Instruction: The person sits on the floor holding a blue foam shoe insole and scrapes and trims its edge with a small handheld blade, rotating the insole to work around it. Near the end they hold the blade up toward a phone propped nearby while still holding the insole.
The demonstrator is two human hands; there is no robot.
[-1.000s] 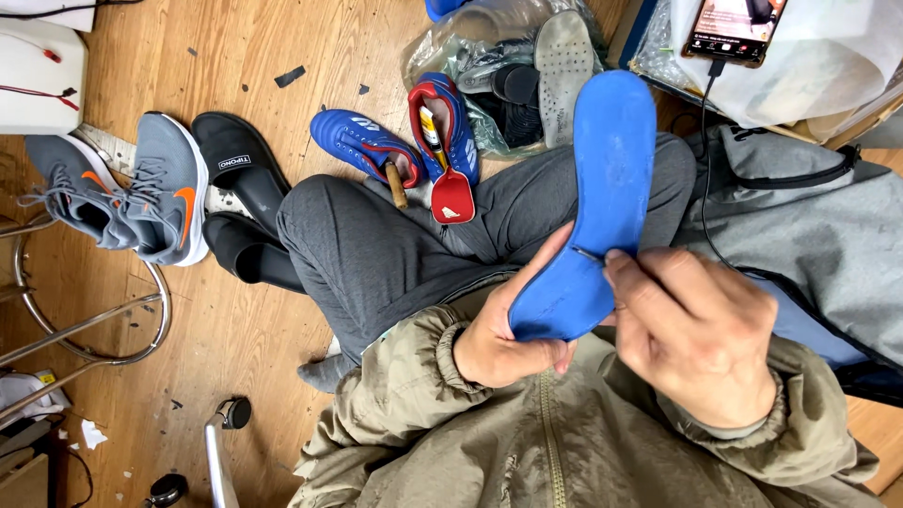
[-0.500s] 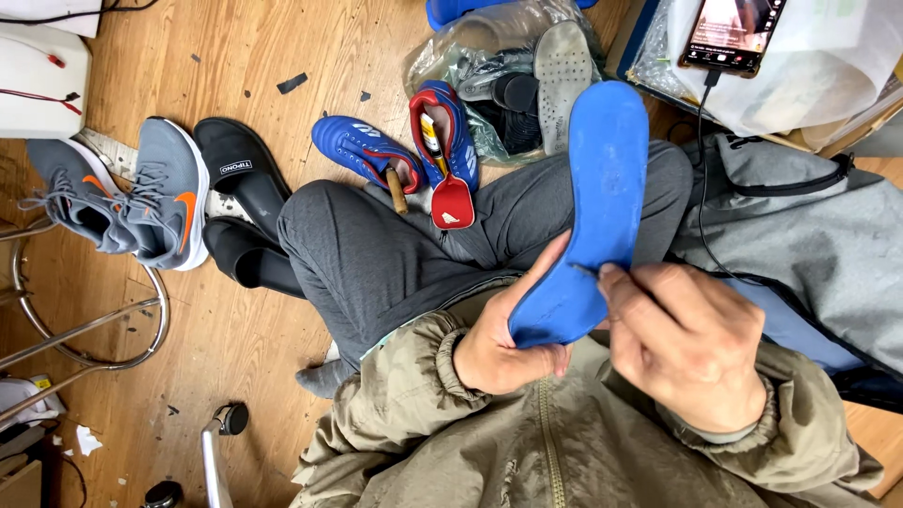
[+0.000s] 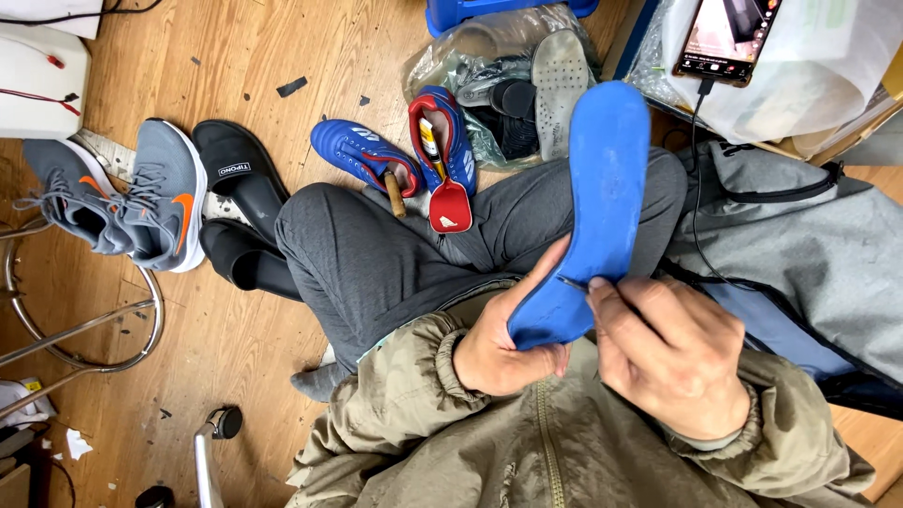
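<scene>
blue insole (image 3: 602,198) in left hand (image 3: 503,343) grip, right hand (image 3: 673,353) pinching thin tool (image 3: 571,282), blue shoes (image 3: 404,155) beyond knees

One head camera looks steeply down, close over the lap.

Blue insole (image 3: 607,179), grey trousers (image 3: 376,263).

The thin tool (image 3: 572,282) in the right hand (image 3: 673,353) has been brought onto the blue insole's (image 3: 602,198) edge.
</scene>
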